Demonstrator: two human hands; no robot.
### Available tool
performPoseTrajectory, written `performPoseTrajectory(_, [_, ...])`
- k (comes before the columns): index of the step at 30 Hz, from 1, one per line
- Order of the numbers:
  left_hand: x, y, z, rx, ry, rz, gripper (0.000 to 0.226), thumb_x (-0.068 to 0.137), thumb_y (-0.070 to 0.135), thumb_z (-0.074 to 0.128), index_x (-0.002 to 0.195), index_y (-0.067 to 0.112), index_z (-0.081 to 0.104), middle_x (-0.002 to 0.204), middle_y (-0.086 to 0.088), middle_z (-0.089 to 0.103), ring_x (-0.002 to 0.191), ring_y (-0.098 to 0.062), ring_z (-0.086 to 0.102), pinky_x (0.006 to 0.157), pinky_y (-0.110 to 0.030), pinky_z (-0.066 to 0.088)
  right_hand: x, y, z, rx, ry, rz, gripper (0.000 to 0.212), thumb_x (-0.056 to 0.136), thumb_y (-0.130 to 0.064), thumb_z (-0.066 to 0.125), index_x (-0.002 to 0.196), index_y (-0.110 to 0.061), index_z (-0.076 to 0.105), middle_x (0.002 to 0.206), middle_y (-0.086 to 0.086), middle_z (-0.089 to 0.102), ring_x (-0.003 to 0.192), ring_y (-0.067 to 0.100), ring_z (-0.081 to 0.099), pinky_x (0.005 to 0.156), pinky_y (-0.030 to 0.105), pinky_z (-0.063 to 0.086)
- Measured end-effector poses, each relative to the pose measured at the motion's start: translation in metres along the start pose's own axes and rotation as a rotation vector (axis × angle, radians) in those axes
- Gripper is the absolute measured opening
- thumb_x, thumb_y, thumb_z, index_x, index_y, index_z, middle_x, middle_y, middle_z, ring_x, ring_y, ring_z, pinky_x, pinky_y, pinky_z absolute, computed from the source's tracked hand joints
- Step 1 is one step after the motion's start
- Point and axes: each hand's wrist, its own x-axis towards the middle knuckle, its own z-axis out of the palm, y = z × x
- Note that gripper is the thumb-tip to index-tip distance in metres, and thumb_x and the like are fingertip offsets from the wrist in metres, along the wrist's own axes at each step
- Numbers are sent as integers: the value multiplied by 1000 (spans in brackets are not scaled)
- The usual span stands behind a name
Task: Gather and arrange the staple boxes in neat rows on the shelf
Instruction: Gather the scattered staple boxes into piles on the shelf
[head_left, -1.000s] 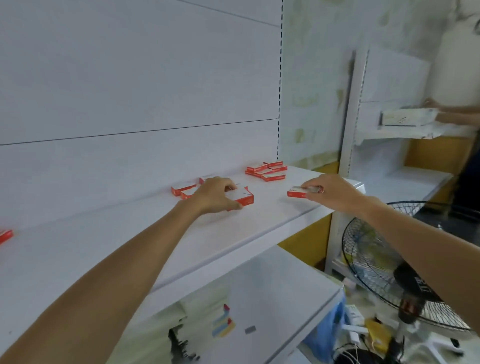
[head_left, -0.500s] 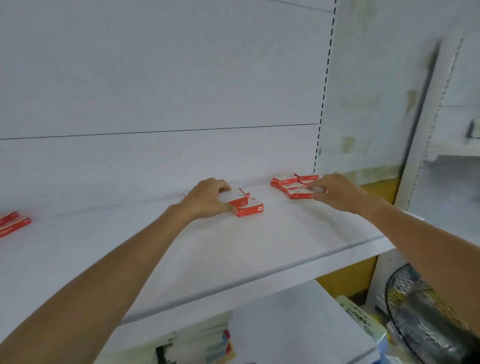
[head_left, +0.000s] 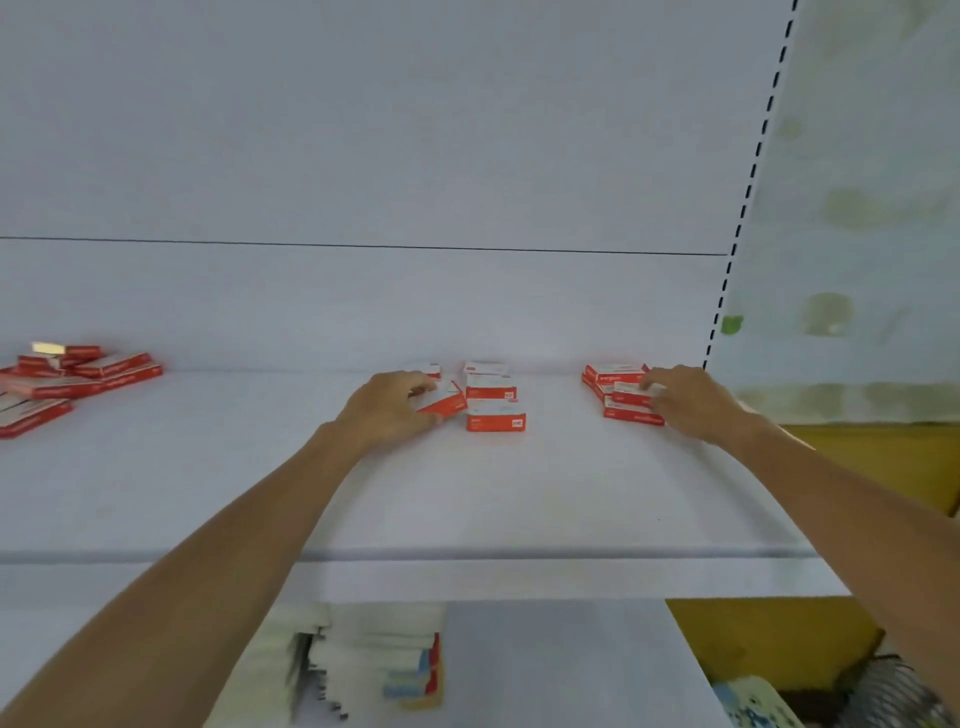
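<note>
Red and white staple boxes lie in three groups on the white shelf (head_left: 519, 499). In the middle group, my left hand (head_left: 389, 410) grips a tilted staple box (head_left: 445, 402) beside a short column of boxes (head_left: 496, 415) that runs toward the back wall. At the right, my right hand (head_left: 685, 402) pinches a staple box (head_left: 631, 395) on top of the right pile (head_left: 615, 375). A loose heap of boxes (head_left: 62, 382) lies at the far left, away from both hands.
The shelf's front edge (head_left: 519, 556) runs across the view below my forearms. A lower shelf (head_left: 561, 665) holds stacked paper goods (head_left: 374, 660). A dashed upright (head_left: 748, 192) ends the back panel at the right. A fan's grille (head_left: 893, 691) shows at the bottom right.
The view has swung left and closer, so the far-left heap now shows. My right hand carried its box onto the right pile. My left hand stays on the middle group.
</note>
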Motion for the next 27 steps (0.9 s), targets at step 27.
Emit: performPoseTrajectory(27, [-173, -171, -166, 152, 202, -337, 35, 85, 22, 62, 120, 17, 58, 120, -5, 59, 93, -11, 52, 84, -22, 40, -45, -378, 15, 239, 0, -723, 46, 92, -21, 47, 136, -16, 40, 128, 7, 53, 122, 23, 44, 97, 35, 38])
